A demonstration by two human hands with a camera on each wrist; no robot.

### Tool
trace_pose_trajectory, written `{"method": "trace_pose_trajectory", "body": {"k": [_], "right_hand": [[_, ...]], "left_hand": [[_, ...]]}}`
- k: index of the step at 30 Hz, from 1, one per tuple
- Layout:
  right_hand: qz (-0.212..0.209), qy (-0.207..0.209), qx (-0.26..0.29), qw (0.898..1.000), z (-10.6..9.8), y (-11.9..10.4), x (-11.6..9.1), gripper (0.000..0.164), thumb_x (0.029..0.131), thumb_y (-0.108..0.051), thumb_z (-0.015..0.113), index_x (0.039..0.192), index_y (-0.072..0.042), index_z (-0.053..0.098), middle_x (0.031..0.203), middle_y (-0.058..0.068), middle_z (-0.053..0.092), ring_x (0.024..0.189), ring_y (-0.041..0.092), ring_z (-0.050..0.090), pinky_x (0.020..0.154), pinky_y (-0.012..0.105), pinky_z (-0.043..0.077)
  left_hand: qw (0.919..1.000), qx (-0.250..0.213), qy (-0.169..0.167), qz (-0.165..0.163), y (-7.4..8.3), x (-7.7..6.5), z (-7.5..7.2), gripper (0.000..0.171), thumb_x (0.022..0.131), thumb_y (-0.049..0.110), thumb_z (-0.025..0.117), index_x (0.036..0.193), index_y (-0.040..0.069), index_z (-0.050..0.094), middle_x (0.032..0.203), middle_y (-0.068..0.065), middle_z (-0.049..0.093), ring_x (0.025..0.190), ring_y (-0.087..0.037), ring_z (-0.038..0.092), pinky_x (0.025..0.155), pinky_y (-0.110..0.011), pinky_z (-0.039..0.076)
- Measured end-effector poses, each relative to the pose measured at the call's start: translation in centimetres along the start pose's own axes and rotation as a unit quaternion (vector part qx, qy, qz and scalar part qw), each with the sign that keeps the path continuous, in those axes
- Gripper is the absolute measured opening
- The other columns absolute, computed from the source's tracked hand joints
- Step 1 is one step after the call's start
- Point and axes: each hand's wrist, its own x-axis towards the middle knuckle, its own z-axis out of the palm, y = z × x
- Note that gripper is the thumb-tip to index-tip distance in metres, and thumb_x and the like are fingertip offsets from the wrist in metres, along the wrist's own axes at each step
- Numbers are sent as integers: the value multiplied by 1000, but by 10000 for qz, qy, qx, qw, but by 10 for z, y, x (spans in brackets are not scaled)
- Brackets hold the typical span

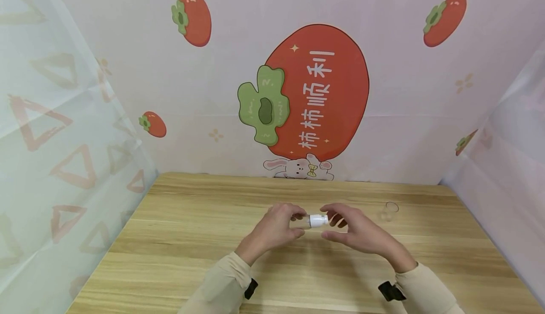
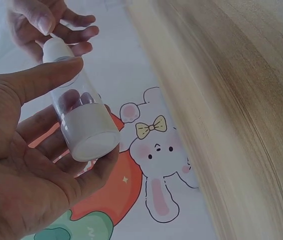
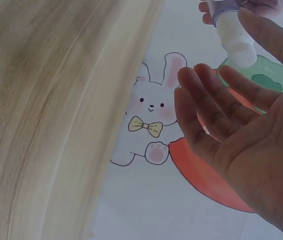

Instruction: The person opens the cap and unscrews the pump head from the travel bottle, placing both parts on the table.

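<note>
My left hand (image 1: 274, 227) holds a small clear pump bottle (image 2: 87, 125) on its side above the table, thumb on one side and fingers round the other. The bottle has a white base band and a white pump head (image 1: 318, 220), which points right. Through its clear wall the fingers behind show. Close to the pump head is my right hand (image 1: 364, 231), thumb and fingers spread apart around its end. In the right wrist view, those fingers (image 3: 201, 107) are loosely bent with nothing between them and the pump top (image 3: 241, 54) is beyond them.
On the wooden table (image 1: 183, 238), to the right of the hands, lies a clear round-rimmed piece (image 1: 392, 206), hard to make out. A printed cloth (image 1: 238, 44) with persimmons and a rabbit hangs behind the table, and other cloths flank both sides.
</note>
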Motion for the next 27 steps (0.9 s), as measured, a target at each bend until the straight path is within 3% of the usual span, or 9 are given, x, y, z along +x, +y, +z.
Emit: {"method": "trace_pose_trajectory", "body": {"k": [8, 15, 27], "right_hand": [[-27, -82, 98, 9999, 2, -7, 3, 39, 92, -33, 77, 124, -14, 65, 106, -7, 65, 92, 24, 64, 77, 37, 56], [137, -216, 134, 9996, 3, -8, 6, 35, 93, -33, 76, 122, -17, 65, 102, -3, 67, 89, 14, 63, 77, 34, 56], [244, -69, 299, 9992, 9, -8, 11, 19, 104, -29, 61, 115, -15, 68, 94, -5, 66, 84, 13, 61, 75, 31, 55]], "left_hand": [[9999, 57, 25, 149, -1, 0, 1, 31, 81, 10, 85, 110, 4, 76, 103, -8, 75, 89, -16, 68, 77, -24, 53], [9998, 123, 21, 175, 1, 0, 2, 32, 81, 10, 85, 111, 5, 76, 103, -6, 75, 92, -19, 69, 79, -26, 53], [9964, 642, 294, 459, 1, -1, 5, 33, 82, 12, 86, 113, 9, 76, 108, -1, 74, 98, -17, 69, 85, -34, 55]]}}
